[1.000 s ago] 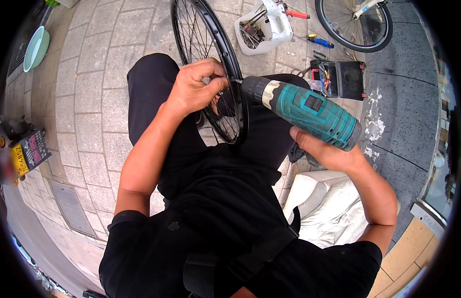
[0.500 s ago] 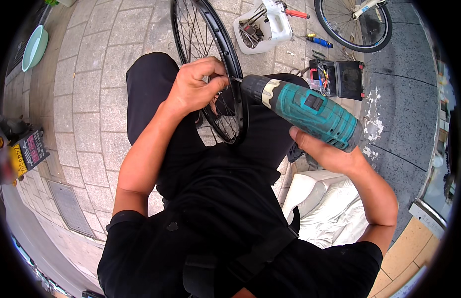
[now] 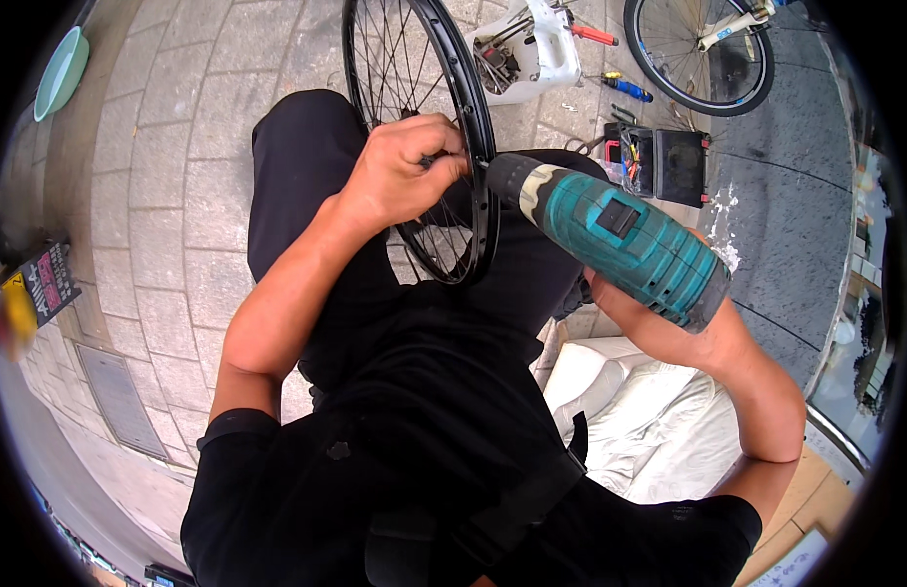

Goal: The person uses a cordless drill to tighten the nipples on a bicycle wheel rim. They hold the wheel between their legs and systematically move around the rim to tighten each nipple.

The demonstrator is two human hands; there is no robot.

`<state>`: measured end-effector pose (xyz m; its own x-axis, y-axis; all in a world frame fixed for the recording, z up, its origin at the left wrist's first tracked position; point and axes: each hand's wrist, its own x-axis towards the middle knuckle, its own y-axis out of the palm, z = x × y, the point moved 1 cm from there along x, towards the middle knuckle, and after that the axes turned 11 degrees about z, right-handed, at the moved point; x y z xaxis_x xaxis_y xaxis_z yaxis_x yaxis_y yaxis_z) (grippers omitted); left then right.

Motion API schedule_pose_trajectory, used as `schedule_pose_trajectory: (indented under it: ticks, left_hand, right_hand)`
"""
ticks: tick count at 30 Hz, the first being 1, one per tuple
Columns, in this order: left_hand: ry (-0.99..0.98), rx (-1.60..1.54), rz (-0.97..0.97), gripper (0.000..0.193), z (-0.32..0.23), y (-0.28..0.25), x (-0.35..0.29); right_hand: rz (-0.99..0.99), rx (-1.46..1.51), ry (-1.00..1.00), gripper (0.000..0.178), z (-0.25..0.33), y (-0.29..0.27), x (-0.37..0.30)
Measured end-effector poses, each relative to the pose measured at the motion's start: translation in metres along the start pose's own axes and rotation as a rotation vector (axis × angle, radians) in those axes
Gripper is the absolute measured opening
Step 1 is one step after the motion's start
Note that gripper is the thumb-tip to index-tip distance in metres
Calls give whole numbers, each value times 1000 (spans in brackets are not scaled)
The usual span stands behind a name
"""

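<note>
A black bicycle rim with spokes stands upright between my knees. My left hand is closed at the rim's inner side, thumb and fingers pinched on a spoke whose end they mostly hide. My right hand is wrapped round the handle of a teal and black cordless drill, largely beneath its body. The drill points left, its black chuck close to the rim's outer face, across from my left fingertips. Whether the bit touches the rim is too small to tell.
Ahead sits a cut-open white plastic jug holding tools. Beside it lie a blue screwdriver and an open black toolbox. Another bicycle wheel is at far right. White sheeting lies by my right side; a green basin stands far left.
The drill's rear end has swung a little right and nearer to me, its chuck staying by the rim. Rim and left hand sit slightly farther right in the view; the left-hand pinch remains.
</note>
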<state>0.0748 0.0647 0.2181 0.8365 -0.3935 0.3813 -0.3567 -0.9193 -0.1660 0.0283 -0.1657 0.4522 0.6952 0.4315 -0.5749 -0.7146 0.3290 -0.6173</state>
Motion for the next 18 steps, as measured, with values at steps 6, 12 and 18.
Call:
schedule_pose_trajectory:
  ticks: [6,12,18]
  left_hand:
    - [20,27,5,12,-1,1,3]
    - [-45,30,14,9,0,-1,-3]
    - [-23,57,7,13,1,-1,-1]
  right_hand:
    - [-51,-11,-19,13,6,1,-2]
    - [-6,7,-15,17,-4,1,-1]
    - [-68,14,-5,17,-9,7,-6]
